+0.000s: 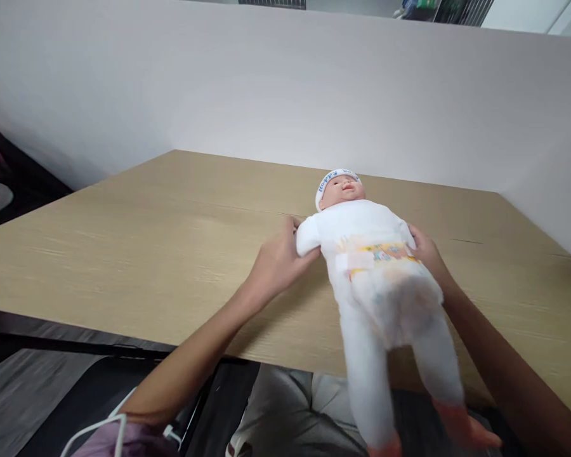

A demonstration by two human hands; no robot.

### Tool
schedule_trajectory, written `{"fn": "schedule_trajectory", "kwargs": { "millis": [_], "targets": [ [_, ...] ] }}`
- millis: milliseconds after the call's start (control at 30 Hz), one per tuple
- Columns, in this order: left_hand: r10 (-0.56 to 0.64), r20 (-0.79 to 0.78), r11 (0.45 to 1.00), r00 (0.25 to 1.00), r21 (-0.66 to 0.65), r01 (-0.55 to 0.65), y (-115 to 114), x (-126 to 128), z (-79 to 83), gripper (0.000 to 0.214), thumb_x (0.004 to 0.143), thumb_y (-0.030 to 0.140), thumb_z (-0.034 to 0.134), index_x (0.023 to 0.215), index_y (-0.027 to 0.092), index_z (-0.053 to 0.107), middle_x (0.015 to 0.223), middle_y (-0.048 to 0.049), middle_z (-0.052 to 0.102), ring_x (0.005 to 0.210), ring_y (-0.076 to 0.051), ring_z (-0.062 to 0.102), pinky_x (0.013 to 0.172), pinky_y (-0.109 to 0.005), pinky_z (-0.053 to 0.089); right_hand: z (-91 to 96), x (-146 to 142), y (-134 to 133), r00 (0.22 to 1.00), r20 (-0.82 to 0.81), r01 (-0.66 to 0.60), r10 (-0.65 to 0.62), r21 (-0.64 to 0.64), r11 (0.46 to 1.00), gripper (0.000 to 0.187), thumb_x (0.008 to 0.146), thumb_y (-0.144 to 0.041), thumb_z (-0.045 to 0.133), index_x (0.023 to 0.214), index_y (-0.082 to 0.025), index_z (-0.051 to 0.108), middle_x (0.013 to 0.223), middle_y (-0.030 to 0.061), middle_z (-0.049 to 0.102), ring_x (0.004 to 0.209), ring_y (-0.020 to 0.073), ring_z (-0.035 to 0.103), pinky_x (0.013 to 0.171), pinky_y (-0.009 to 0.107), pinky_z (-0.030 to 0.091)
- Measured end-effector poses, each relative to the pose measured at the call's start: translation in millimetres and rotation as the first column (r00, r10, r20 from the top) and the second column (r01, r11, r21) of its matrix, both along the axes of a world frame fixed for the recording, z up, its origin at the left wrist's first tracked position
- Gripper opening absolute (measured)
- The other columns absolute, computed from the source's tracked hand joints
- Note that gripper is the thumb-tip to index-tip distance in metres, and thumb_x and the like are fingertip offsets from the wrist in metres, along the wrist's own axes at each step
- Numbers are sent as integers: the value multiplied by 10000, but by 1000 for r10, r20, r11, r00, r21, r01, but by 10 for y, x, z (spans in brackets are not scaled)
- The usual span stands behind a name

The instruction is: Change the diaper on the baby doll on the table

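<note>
A baby doll point(361, 219) in white clothes lies face up on the table, its legs reaching past the front edge toward me. Round its hips is a diaper point(394, 298) with a yellow printed waistband and a pale tab on the left. A white headband with blue letters point(328, 181) circles its head. My left hand point(285, 254) is closed round the doll's arm on the left side, thumb below the sleeve. At the doll's other side, my right hand point(426, 254) grips it near the arm and waistband; part of the fingers is hidden behind the doll.
The wooden table point(195, 241) spreads wide to the left and behind the doll. A white partition point(266, 82) rises along its back edge. Dark items point(19, 171) stand beyond the left edge. A white cable point(118, 425) hangs by my left sleeve.
</note>
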State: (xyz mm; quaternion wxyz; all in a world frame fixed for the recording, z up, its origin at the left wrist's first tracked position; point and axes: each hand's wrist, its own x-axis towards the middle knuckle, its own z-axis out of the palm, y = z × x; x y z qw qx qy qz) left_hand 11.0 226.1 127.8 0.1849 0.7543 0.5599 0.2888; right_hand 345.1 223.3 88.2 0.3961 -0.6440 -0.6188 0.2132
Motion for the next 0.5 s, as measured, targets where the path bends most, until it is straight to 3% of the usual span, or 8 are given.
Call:
{"fn": "schedule_trajectory", "kwargs": {
  "millis": [133,367,500],
  "targets": [
    [-75,123,997,990,-14,77,-836,-134,-46,428,894,476,696,1175,248,468,1012,-51,765,875,-304,761,705,-331,496,100,65,-482,986,-75,-150,149,-9,989,537,770,-327,718,1303,-266,734,1257,50,803,1113,309,753,943,385,596],
    [-145,260,986,955,-48,162,-2137,-342,-583,445,866,324,719,1194,250,428,1151,-81,738,992,-265,764,798,-343,573,272,-209,-1532,942,-32,-335,333,-69,940,544,843,-268,696,1385,-229,704,1293,52,790,1089,263,742,908,323,581],
    [-203,266,950,942,-178,255,-2884,-643,-775,422,838,284,697,1168,258,436,1052,-46,735,866,-250,754,725,-332,559,284,-455,-2148,907,-25,-420,420,-123,899,500,866,-261,667,1363,-230,710,1271,54,792,1095,258,732,951,333,561]
  ]
}}
